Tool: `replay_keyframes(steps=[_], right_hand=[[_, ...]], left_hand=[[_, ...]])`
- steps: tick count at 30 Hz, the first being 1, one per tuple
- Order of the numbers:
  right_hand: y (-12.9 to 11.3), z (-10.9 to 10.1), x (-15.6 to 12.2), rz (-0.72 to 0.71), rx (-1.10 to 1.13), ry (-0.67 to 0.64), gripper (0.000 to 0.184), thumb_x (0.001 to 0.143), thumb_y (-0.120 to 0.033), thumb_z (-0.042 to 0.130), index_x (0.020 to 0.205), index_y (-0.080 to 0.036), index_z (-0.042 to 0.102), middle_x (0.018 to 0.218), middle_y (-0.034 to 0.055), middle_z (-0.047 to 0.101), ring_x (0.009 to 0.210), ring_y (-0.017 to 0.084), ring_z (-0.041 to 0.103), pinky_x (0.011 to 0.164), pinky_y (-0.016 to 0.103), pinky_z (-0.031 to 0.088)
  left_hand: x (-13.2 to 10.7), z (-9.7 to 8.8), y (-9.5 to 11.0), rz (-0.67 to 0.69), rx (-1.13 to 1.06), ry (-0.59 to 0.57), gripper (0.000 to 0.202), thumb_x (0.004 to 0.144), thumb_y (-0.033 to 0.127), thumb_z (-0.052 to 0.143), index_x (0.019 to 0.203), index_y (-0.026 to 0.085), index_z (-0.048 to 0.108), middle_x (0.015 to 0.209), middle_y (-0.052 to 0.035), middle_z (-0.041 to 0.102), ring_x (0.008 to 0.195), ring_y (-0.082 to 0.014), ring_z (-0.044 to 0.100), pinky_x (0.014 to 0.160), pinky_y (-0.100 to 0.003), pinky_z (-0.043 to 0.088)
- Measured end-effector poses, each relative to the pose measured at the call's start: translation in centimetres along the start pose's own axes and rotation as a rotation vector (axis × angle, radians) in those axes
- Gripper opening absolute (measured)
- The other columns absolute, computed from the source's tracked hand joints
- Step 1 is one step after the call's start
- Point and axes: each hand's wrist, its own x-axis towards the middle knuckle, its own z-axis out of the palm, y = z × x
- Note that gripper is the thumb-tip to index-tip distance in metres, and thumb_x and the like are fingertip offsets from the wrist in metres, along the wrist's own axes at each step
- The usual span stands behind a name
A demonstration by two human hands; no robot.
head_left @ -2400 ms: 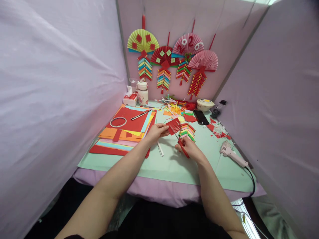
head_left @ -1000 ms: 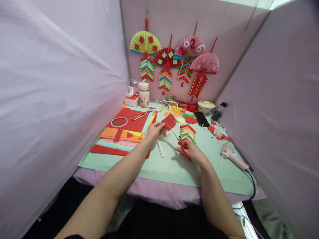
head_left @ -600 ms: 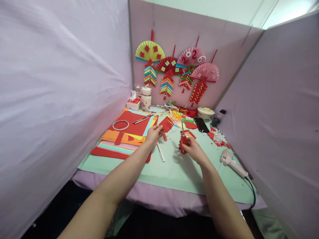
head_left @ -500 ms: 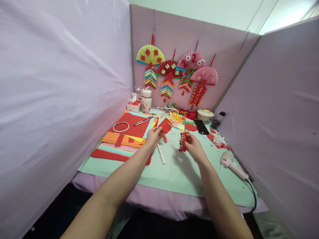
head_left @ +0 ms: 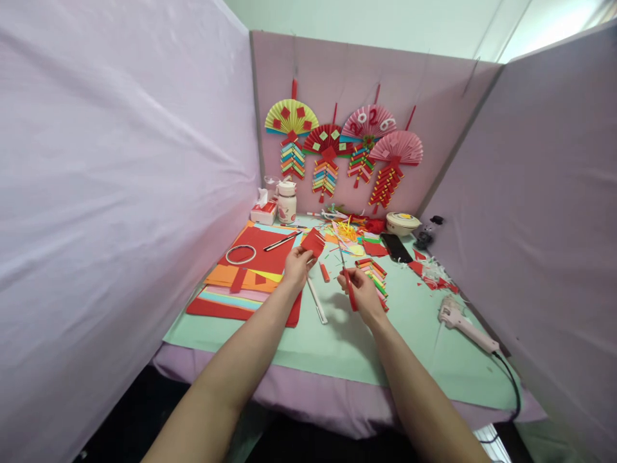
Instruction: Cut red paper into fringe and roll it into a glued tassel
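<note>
My left hand [head_left: 299, 265] pinches a small piece of red paper [head_left: 314, 242] whose far edge is cut into narrow strips. My right hand [head_left: 360, 292] is closed around the red handles of a pair of scissors [head_left: 350, 289], their blades pointing up and away. The blades stand apart from the red paper. Partly behind my right hand lies a row of coloured paper rolls [head_left: 375, 273] on the table. A single red roll [head_left: 324, 272] and a white pen [head_left: 317, 301] lie between my two hands.
Stacked coloured paper sheets [head_left: 245, 292] with a ring [head_left: 241, 254] cover the left side. Yellow paper shreds [head_left: 346, 229], a phone [head_left: 396, 247] and a lidded bowl [head_left: 403, 223] are farther back. A corded glue gun [head_left: 465, 321] lies right. Paper fans [head_left: 328, 138] hang behind.
My right hand and the scissors have shifted slightly left and turned, uncovering more of the paper rolls. The red paper in my left hand is tilted differently. The view has shifted a little.
</note>
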Motion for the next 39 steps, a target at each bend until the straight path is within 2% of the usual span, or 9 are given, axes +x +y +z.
replay_keyframes(steps=[6, 10, 22, 39], right_hand=[[0.1, -0.6, -0.6, 0.025, -0.249, -0.095, 0.039, 0.07, -0.056, 0.063, 0.072, -0.017, 0.06, 0.061, -0.0005, 0.056, 0.058, 0.014, 0.048, 0.053, 0.024, 0.036], [0.2, -0.6, -0.8, 0.051, -0.322, -0.088, 0.04, 0.069, -0.057, 0.063, 0.066, -0.017, 0.059, 0.057, -0.0011, 0.055, 0.055, 0.013, 0.046, 0.051, 0.024, 0.034], [-0.3, -0.8, -0.8, 0.158, -0.256, -0.093, 0.04, 0.065, -0.056, 0.066, 0.066, -0.017, 0.06, 0.055, -0.0013, 0.055, 0.05, 0.012, 0.047, 0.047, 0.023, 0.035], [0.1, -1.0, -0.6, 0.074, -0.294, -0.019, 0.042, 0.067, -0.058, 0.063, 0.068, -0.016, 0.061, 0.062, 0.0015, 0.061, 0.057, 0.013, 0.05, 0.051, 0.024, 0.036]], left_hand=[[0.3, -0.2, 0.6, 0.031, -0.046, -0.027, 0.03, 0.059, 0.015, 0.074, 0.081, 0.017, 0.053, 0.081, 0.0013, 0.063, 0.073, -0.0093, 0.061, 0.075, -0.026, 0.05], [0.3, -0.2, 0.5, 0.03, -0.049, -0.049, 0.031, 0.06, 0.015, 0.075, 0.084, 0.019, 0.055, 0.079, 0.0034, 0.061, 0.071, -0.0084, 0.061, 0.075, -0.026, 0.05], [-0.5, 0.4, 0.2, 0.035, 0.006, -0.09, 0.037, 0.059, 0.016, 0.077, 0.089, 0.019, 0.055, 0.08, 0.0027, 0.061, 0.071, -0.0088, 0.061, 0.076, -0.028, 0.05], [-1.4, 1.0, 0.1, -0.02, 0.072, -0.175, 0.041, 0.059, 0.017, 0.078, 0.092, 0.019, 0.053, 0.081, 0.0015, 0.063, 0.075, -0.0116, 0.064, 0.08, -0.034, 0.052]])
